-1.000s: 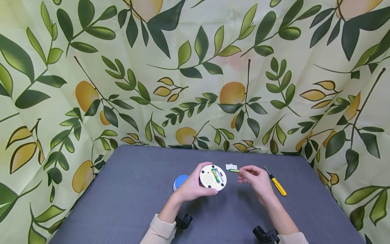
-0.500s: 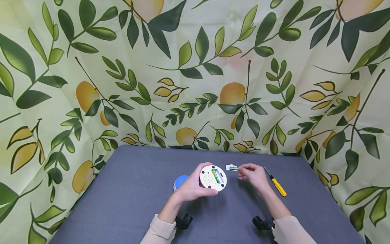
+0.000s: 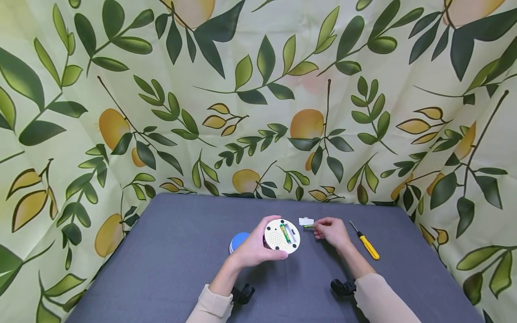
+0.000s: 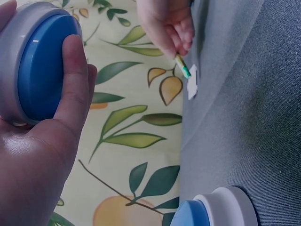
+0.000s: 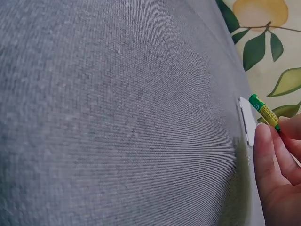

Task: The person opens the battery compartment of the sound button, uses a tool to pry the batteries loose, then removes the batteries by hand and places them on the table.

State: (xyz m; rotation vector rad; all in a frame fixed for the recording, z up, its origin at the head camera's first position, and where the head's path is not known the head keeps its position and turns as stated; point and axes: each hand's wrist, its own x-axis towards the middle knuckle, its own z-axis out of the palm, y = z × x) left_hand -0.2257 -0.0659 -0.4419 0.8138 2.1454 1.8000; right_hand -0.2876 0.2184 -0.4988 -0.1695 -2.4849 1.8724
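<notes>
My left hand (image 3: 258,244) grips a round white push button (image 3: 273,237) with a blue top, its underside turned up in the head view. That underside has black feet, small holes and an uncovered battery bay with one green battery (image 3: 285,233) beside a vacant slot. In the left wrist view the button's blue top (image 4: 44,66) shows beside the thumb. My right hand (image 3: 332,231) pinches another battery (image 5: 264,110), green and yellow, by one end between thumb and fingertips. Close by it lies a small white battery cover (image 3: 306,221) on the table.
A second blue-topped button (image 3: 239,241) stands on the grey table (image 3: 194,224) behind my left hand. Right of my right hand lies a screwdriver (image 3: 368,244) with a yellow handle. A leaf-patterned cloth (image 3: 258,112) hangs behind the table.
My right hand, holding the battery, has shifted slightly left, with the forearm coming further forward. The battery passed over the white cover and is now at its near edge. The left hand stays still.
</notes>
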